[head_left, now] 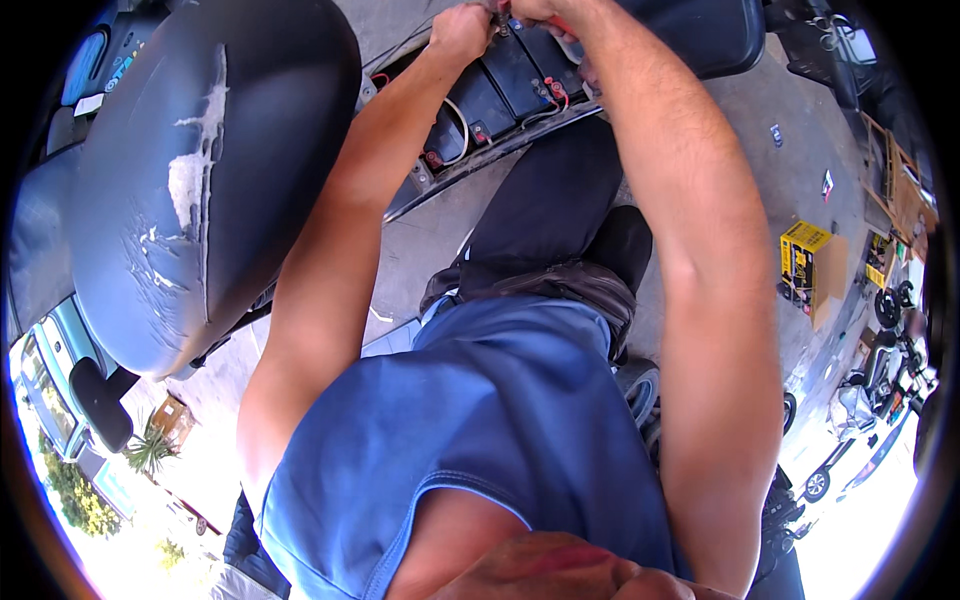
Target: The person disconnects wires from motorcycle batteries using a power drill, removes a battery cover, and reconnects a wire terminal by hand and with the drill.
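Observation:
Several dark batteries [516, 78] sit side by side in a long metal-edged compartment at the top of the view. My left hand [463, 34] is closed at the far edge of these batteries, its fingertips at a small terminal; what they pinch is too small to make out. Right beside it, my right hand [540, 10] is wrapped round a red-handled tool [564, 27], whose working end is hidden. Red-capped terminals [555, 88] with short cables show on the near side of the batteries, and a pale cable [463, 125] loops at the left.
A large black seat [265, 150] with torn covering rises close to my left arm. Another black padded part [690, 35] is beyond my right forearm. On the concrete floor at right stands a yellow and black cardboard box [808, 265]. Motorcycles and a vehicle are farther off.

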A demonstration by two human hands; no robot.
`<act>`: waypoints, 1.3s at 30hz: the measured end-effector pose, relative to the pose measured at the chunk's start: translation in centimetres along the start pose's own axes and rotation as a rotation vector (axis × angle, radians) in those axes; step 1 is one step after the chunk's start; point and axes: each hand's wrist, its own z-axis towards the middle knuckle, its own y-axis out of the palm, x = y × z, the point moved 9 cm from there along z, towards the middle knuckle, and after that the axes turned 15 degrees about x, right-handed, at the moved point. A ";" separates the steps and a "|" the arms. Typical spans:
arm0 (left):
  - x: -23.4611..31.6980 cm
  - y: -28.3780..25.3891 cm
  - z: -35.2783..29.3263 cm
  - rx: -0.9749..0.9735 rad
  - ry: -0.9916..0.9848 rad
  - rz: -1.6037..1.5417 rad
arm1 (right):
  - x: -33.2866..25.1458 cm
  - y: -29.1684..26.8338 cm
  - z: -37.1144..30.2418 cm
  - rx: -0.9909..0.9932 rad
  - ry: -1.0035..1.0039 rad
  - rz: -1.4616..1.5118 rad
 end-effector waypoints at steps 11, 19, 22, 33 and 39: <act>0.4 0.5 0.3 -0.044 -0.032 -0.106 | 2.8 -1.1 -2.3 0.065 0.235 0.365; 0.1 0.8 0.4 -0.054 -0.035 -0.092 | 3.9 -1.2 -2.7 0.105 0.310 0.327; 0.4 0.4 0.4 -0.030 -0.040 -0.130 | 3.8 -1.2 -2.2 0.130 0.273 0.346; 1.5 -1.1 -0.5 0.030 -0.027 -0.023 | 2.6 -1.2 -2.2 0.116 0.260 0.262; 0.6 0.3 -1.6 -0.009 -0.355 -0.068 | 2.7 -1.3 -2.1 0.091 0.235 0.304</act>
